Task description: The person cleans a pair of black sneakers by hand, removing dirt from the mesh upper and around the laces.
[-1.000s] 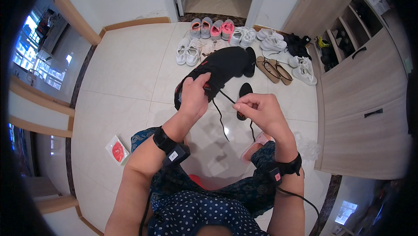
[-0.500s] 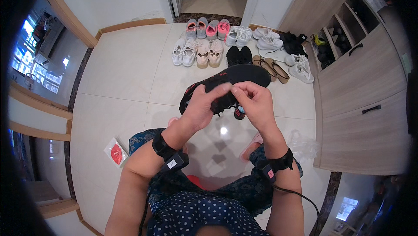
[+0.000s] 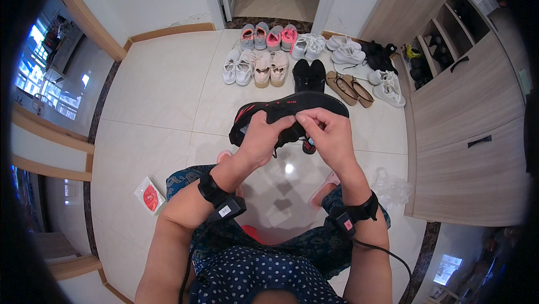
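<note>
A black sneaker [image 3: 276,106] with red marks is held up in front of me, its toe to the right and its heel to the left. My left hand [image 3: 261,139] is closed on the shoe's near side, its thumb lying over the upper. My right hand [image 3: 330,135] is closed at the forefoot, thumb and forefinger pinched close to the left thumb tip. Whether a lace is in that pinch cannot be made out. Dark laces dangle below the left hand. Partly hidden behind the right hand is another black and red shoe [image 3: 309,146].
Rows of shoes stand ahead, among them white sneakers [image 3: 237,68], black shoes [image 3: 309,74] and tan flats [image 3: 343,88]. A wooden shoe cabinet [image 3: 466,113] with an open door is at right, near a clear plastic bag [image 3: 391,187]. A red and white packet [image 3: 150,196] lies at left.
The sneaker has rolled in my hands: less of its flat sole shows and more of its red-marked side. Both hands keep their hold in nearly the same place.
</note>
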Demonstrator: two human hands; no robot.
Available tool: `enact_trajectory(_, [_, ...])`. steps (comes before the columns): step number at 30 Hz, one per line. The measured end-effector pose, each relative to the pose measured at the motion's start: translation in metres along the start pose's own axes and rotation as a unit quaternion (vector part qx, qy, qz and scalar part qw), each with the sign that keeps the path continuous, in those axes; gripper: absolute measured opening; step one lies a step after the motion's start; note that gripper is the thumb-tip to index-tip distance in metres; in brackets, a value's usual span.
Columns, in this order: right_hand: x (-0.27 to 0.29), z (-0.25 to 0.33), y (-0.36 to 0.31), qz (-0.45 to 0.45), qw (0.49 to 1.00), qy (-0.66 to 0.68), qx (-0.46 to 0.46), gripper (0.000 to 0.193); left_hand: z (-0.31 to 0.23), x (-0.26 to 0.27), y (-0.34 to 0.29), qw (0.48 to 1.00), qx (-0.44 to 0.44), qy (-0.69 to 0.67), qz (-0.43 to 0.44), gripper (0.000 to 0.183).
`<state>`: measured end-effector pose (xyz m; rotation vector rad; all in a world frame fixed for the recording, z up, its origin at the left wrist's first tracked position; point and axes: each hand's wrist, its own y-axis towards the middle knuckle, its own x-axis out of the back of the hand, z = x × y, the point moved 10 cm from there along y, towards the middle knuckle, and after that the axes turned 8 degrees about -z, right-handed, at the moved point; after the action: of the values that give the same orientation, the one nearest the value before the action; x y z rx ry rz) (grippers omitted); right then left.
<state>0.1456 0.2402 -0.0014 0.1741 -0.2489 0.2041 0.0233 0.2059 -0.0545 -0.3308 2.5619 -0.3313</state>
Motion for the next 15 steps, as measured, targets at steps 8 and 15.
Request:
enact_trajectory(8, [0.005, 0.023, -0.005, 0.104, 0.987, 0.113, -0.053, 0.019, -0.006, 0.038, 0.024, 0.990, 0.029, -0.091, -0.108, 0.015])
enact_trajectory(15, [0.003, 0.049, -0.016, 0.205, 0.927, 0.303, -0.080, 0.022, 0.022, 0.055, 0.042, 0.977, 0.101, -0.148, -0.115, 0.020])
